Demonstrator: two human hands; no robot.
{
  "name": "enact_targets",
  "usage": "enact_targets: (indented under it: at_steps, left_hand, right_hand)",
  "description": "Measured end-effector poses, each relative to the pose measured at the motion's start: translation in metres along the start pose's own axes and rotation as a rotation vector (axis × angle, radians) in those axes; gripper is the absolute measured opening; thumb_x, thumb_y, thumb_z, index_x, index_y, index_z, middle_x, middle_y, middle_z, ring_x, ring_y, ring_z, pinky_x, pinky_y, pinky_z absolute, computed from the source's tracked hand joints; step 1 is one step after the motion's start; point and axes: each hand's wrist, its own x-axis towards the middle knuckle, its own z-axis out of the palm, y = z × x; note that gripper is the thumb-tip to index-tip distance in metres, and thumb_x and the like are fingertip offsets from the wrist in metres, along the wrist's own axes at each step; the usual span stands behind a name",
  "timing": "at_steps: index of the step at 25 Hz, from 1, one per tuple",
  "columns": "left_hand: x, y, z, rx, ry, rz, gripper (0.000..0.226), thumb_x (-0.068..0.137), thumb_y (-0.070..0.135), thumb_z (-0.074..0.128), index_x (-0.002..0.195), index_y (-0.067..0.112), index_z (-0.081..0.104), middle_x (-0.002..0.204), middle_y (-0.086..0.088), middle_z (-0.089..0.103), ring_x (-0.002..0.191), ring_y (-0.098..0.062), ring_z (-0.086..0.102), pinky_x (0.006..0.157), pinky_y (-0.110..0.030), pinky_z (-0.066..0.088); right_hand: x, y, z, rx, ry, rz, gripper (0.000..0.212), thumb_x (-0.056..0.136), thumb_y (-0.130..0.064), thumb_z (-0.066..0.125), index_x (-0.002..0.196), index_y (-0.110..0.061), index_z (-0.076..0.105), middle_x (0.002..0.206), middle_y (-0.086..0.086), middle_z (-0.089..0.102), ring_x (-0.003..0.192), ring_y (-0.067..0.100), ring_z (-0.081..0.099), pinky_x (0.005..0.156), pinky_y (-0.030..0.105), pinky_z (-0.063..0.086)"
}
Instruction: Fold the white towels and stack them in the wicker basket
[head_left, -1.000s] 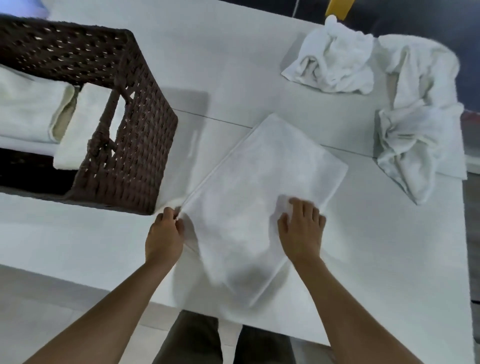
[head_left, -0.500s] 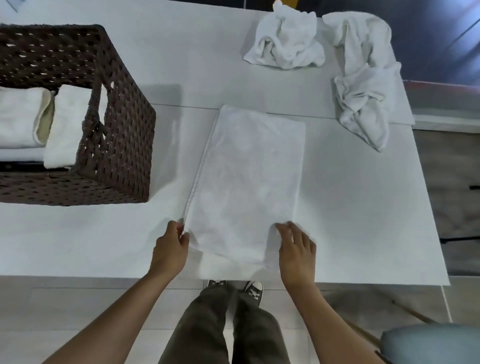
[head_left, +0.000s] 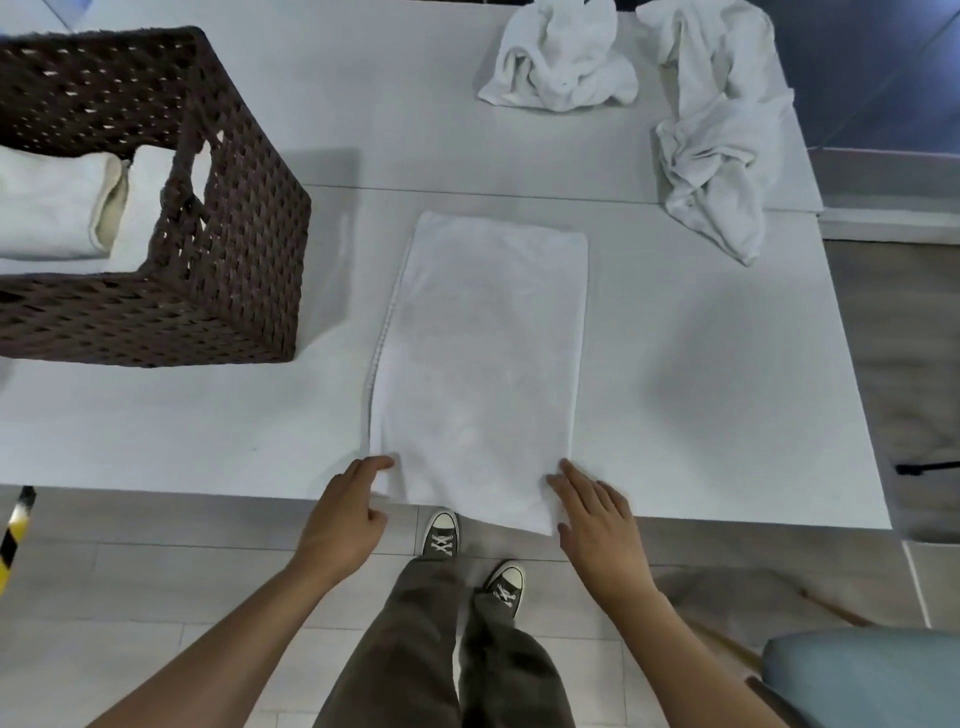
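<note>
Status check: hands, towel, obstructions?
Left hand at near-left corner of folded towel, grip unclear; right hand flat at near-right corner. Near end overhangs table edge. Nothing between it and wicker basket.
</note>
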Motion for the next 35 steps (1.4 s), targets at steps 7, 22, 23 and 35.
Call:
enact_targets:
  at_steps: [7, 22, 23, 35]
  left_hand:
    - [-0.028, 0.011, 0.011, -0.095, 0.179, -0.042, 0.014, 0.098, 0.021, 0.06, 0.103, 0.034, 0.059, 0.087, 0.014, 0.065, 0.077, -0.005, 0.061, 0.07, -0.029, 0.052]
    - [0.038, 0.09, -0.06, -0.553, 0.465, -0.057, 0.035, 0.106, 0.039, 0.04, 0.086, 0.01, 0.046, 0.079, -0.008, 0.057, 0.073, -0.021, 0.052, 0.067, -0.038, 0.042]
    - [0.049, 0.092, -0.066, -0.562, 0.469, -0.054, 0.036, 0.106, 0.038, 0.04, 0.086, 0.009, 0.045, 0.079, -0.01, 0.056, 0.071, -0.021, 0.05, 0.067, -0.038, 0.041]
    - [0.176, 0.103, -0.117, -0.57, 0.373, -0.148, 0.052, 0.105, 0.043, 0.041, 0.074, 0.001, 0.042, 0.067, -0.007, 0.048, 0.065, -0.022, 0.043, 0.062, -0.037, 0.036]
  right_hand:
    - [0.0, 0.008, -0.019, 0.129, 0.186, 0.03, 0.028, 0.094, -0.027, 0.047, 0.112, -0.023, 0.067, 0.119, -0.008, 0.071, 0.106, 0.018, 0.067, 0.093, 0.033, 0.042]
    - [0.075, -0.018, -0.109, 0.572, 0.294, 0.313, 0.013, 0.107, -0.033, 0.034, 0.104, -0.028, 0.045, 0.069, -0.009, 0.055, 0.061, 0.011, 0.053, 0.054, 0.028, 0.034]
    - [0.087, -0.02, -0.112, 0.588, 0.305, 0.345, 0.013, 0.107, -0.034, 0.033, 0.103, -0.028, 0.044, 0.067, -0.007, 0.054, 0.058, 0.012, 0.053, 0.051, 0.028, 0.033]
    - [0.197, -0.035, -0.115, 0.867, 0.349, 0.672, 0.018, 0.099, -0.038, 0.059, 0.09, -0.022, 0.061, 0.077, -0.008, 0.064, 0.071, 0.005, 0.058, 0.061, 0.016, 0.043]
